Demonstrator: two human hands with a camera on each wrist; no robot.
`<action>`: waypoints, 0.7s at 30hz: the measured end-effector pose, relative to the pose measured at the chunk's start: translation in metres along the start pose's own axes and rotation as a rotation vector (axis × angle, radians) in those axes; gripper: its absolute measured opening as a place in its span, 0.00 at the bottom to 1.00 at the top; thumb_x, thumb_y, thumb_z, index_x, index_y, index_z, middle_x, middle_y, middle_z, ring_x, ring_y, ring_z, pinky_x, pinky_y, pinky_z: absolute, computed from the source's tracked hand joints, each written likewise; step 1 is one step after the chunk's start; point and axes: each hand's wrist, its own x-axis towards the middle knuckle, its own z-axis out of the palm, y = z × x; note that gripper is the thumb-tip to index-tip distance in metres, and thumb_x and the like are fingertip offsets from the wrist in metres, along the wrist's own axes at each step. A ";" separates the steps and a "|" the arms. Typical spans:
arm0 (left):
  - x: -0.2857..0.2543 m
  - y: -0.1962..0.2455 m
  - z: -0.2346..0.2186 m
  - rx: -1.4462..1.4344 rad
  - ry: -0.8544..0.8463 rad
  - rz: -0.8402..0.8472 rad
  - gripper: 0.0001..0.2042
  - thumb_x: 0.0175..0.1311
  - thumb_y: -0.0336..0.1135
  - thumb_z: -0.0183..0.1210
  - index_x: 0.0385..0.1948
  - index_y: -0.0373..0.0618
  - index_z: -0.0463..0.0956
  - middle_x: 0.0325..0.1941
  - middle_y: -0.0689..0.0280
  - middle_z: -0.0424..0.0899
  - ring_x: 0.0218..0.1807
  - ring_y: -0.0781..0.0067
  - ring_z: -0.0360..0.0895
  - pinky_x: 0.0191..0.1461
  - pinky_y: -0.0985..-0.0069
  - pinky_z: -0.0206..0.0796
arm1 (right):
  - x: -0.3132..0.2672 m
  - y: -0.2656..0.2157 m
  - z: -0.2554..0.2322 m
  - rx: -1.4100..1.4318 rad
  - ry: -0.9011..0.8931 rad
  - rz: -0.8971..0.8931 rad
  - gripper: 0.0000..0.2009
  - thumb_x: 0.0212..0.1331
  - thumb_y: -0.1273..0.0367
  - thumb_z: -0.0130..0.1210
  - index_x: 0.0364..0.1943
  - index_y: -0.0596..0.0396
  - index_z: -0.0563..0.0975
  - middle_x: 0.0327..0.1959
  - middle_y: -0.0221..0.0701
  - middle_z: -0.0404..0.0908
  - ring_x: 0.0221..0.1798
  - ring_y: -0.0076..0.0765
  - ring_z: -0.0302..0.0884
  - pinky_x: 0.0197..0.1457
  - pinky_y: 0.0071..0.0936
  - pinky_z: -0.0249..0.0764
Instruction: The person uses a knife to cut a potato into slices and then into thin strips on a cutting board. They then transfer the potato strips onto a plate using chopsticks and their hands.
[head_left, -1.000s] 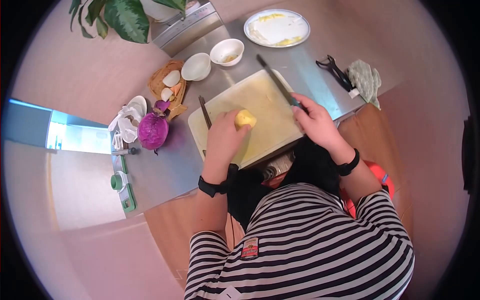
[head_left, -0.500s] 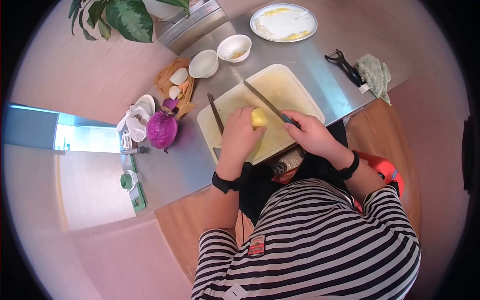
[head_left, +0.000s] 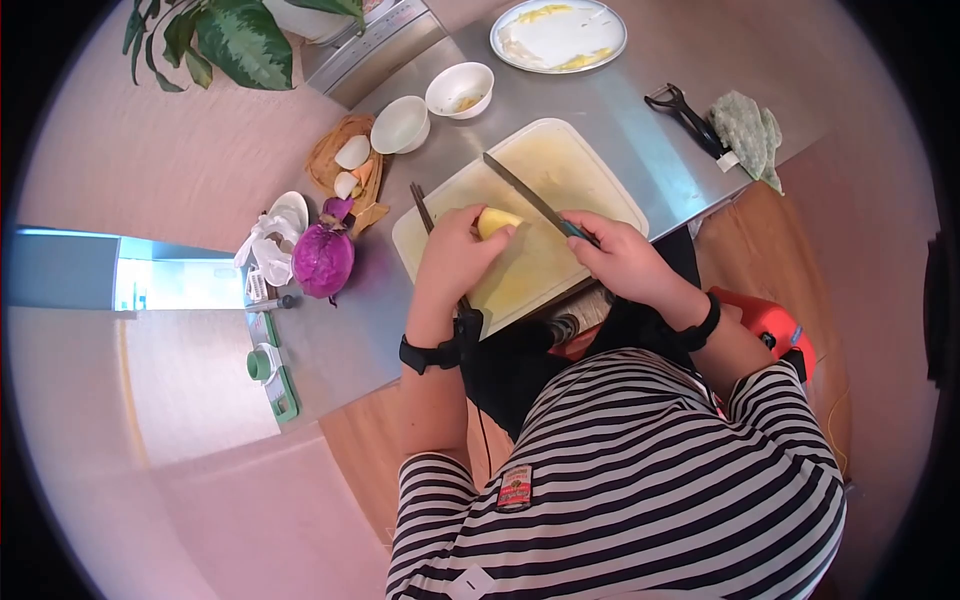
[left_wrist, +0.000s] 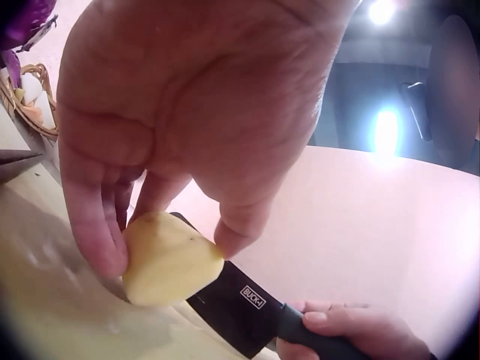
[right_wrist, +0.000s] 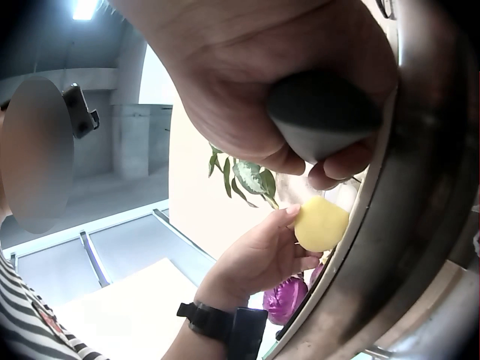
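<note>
My left hand (head_left: 452,255) pinches a peeled potato (head_left: 497,221) between thumb and fingertips, over the left part of the pale cutting board (head_left: 560,150). The left wrist view shows the potato (left_wrist: 169,262) smooth and yellow, with the dark knife blade (left_wrist: 240,307) behind it. In my right hand (head_left: 630,265) is the handle of that knife (head_left: 525,192); its blade slants toward the board's far side, just right of the potato. Dark chopsticks (head_left: 421,205) lie along the board's left edge, partly hidden by the left hand.
Left of the board sit a purple cabbage (head_left: 322,260) and a woven basket (head_left: 325,150) with pale vegetable pieces. Two white bowls (head_left: 400,125) and an oval plate (head_left: 550,40) stand beyond. A black peeler (head_left: 690,122) and a cloth (head_left: 747,130) lie to the right.
The right hand has brought the knife leftward over the board, closer to the potato. In the left hand the potato has turned and tilted. The head view has shifted slightly.
</note>
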 end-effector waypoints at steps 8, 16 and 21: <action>0.003 -0.018 0.000 -0.021 0.144 0.063 0.22 0.65 0.43 0.59 0.56 0.37 0.76 0.46 0.50 0.81 0.44 0.56 0.79 0.50 0.66 0.71 | -0.003 -0.006 -0.003 -0.005 -0.013 0.000 0.18 0.66 0.67 0.51 0.59 0.57 0.74 0.43 0.42 0.84 0.44 0.40 0.82 0.51 0.30 0.74; -0.013 0.003 0.005 0.084 0.188 0.054 0.19 0.62 0.38 0.62 0.53 0.40 0.78 0.41 0.53 0.83 0.39 0.58 0.80 0.45 0.67 0.72 | -0.005 -0.003 0.002 0.017 -0.007 -0.096 0.19 0.66 0.69 0.50 0.59 0.61 0.73 0.47 0.46 0.83 0.49 0.46 0.82 0.54 0.33 0.74; -0.020 0.004 0.008 0.165 0.214 0.022 0.18 0.62 0.37 0.62 0.52 0.41 0.76 0.38 0.53 0.83 0.37 0.56 0.81 0.44 0.65 0.72 | -0.009 -0.007 0.014 -0.043 -0.002 -0.175 0.19 0.65 0.70 0.50 0.58 0.63 0.73 0.48 0.49 0.81 0.49 0.53 0.81 0.54 0.36 0.75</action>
